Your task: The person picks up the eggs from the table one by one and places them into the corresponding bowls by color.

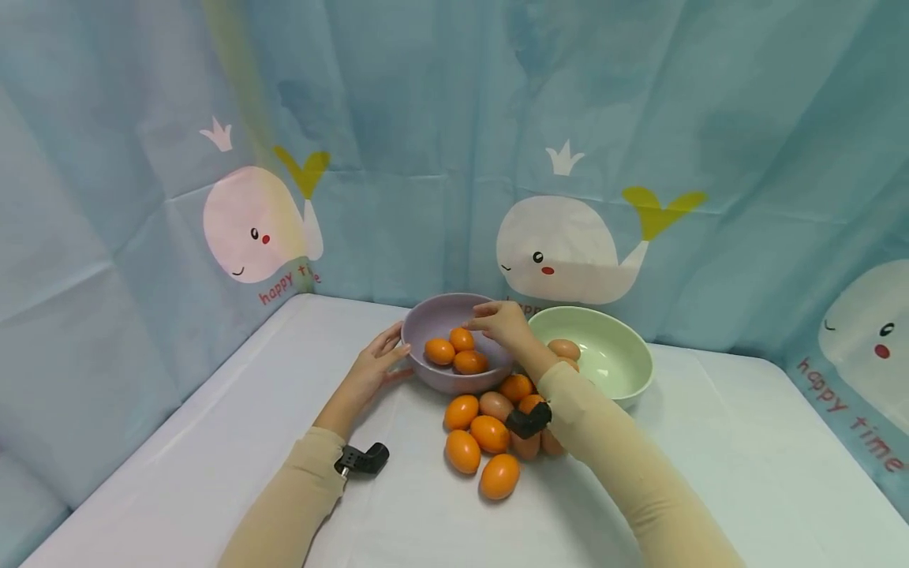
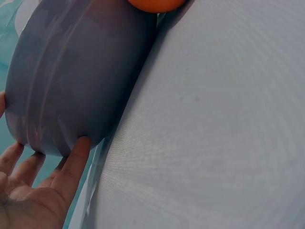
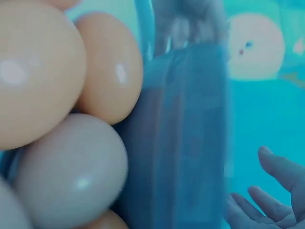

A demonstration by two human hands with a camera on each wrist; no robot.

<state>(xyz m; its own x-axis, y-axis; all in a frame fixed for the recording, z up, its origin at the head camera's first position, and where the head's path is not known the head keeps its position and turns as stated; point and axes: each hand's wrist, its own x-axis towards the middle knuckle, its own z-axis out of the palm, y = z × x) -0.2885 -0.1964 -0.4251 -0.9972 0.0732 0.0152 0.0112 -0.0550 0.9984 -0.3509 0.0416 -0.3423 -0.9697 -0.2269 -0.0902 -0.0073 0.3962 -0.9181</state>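
Note:
A purple bowl (image 1: pixel 454 383) holds three orange eggs (image 1: pixel 470 363). My left hand (image 1: pixel 369 367) rests its spread fingertips against the bowl's left wall; in the left wrist view its fingers (image 2: pixel 72 167) lie fairly straight on the outside, palm apart from it. Over the same bowl, just above the rearmost orange egg (image 1: pixel 461 339), hangs my right hand (image 1: pixel 506 325). The right wrist view shows that hand (image 3: pixel 274 205) with spread fingers and nothing held. A pile of orange eggs (image 1: pixel 463 451) and brown eggs (image 1: pixel 495 405) lies before the bowls, partly hidden by the right forearm.
Close on the right stands a light green bowl (image 1: pixel 632 371) with brown eggs (image 1: pixel 564 349) in it, partly covered by my right arm. The white table (image 1: pixel 383 521) backs onto a blue curtain (image 1: pixel 419 229) printed with whales.

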